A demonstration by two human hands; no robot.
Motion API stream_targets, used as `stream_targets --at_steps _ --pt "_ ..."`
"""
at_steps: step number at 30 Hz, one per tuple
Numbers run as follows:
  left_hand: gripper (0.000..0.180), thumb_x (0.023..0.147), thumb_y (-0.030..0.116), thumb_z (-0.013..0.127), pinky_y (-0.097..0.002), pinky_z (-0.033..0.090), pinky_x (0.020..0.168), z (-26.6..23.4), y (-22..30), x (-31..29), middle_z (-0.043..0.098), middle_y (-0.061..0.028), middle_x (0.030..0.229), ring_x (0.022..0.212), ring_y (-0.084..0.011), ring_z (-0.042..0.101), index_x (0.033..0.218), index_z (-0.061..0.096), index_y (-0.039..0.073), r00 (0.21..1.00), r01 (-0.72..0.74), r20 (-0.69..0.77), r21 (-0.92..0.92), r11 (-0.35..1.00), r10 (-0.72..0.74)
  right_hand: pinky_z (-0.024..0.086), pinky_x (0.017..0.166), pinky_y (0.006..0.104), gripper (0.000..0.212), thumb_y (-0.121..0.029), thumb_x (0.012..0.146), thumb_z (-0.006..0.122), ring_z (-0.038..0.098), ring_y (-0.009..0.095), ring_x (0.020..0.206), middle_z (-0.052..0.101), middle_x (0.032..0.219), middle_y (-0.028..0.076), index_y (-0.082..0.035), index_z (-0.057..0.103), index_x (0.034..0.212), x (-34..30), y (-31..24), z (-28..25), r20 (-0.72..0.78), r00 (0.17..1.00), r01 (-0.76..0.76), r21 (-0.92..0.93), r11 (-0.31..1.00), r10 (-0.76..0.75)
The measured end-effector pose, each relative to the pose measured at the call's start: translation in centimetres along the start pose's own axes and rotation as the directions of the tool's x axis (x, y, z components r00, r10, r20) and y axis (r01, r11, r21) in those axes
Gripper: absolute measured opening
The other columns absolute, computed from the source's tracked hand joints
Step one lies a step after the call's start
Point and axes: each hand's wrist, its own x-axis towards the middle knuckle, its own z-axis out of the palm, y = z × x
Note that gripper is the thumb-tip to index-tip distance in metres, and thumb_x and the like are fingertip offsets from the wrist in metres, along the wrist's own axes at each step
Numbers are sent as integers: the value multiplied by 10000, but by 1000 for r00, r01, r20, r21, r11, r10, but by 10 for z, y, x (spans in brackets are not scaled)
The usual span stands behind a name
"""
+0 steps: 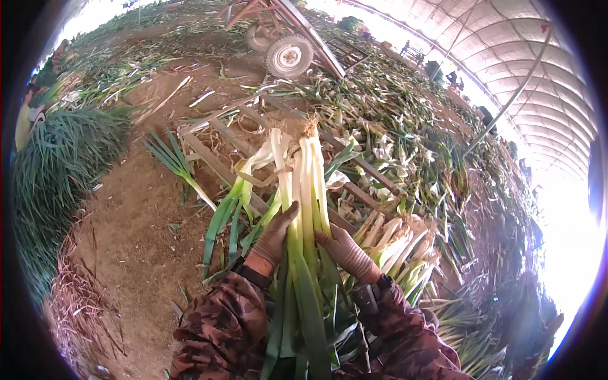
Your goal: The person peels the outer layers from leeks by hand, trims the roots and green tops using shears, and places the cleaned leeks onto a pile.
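Upright in front of me is a bunch of long green onions (306,209), white stalks and roots pointing away, green leaves hanging toward my lap. My gloved left hand (276,235) is closed round the bunch's left side, its thumb along the stalks. From the right, my gloved right hand (347,251) grips the same bunch, thumb against the lower white part. Just left of the stalks, another green onion (244,183) with a bent, peeling white end rests over the wooden frame. A pile of peeled green onions (405,244) lies beside my right hand.
A slatted wooden frame (212,158) lies on the soil ahead. One loose green onion (183,168) is at its left. A big heap of green onions (69,164) stands far left. Leaf scraps (405,139) cover the ground right. A wheeled cart (290,56) stands beyond, under an arched roof.
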Motion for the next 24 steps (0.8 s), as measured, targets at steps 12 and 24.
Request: stream_targets --at_steps 12,24 --pt "513 927 391 622 -309 525 789 28 15 -6 629 -74 1102 919 -157 624 1283 530 33 994 -86 -52 109 990 92 497 863 379 580 -464 939 577 635 254 980 656 1022 193 41 506 1216 11 -36 -13 -47 999 -19 -438 899 -2" --pt "736 936 630 448 -345 485 956 44 23 8 564 -100 1220 1088 -207 571 1390 403 51 938 -326 13 -296 898 345 445 988 310 1311 -341 596 927 510 251 1182 509 1283 238 158 29 1410 27 -68 21 -38 997 48 -268 962 -61"
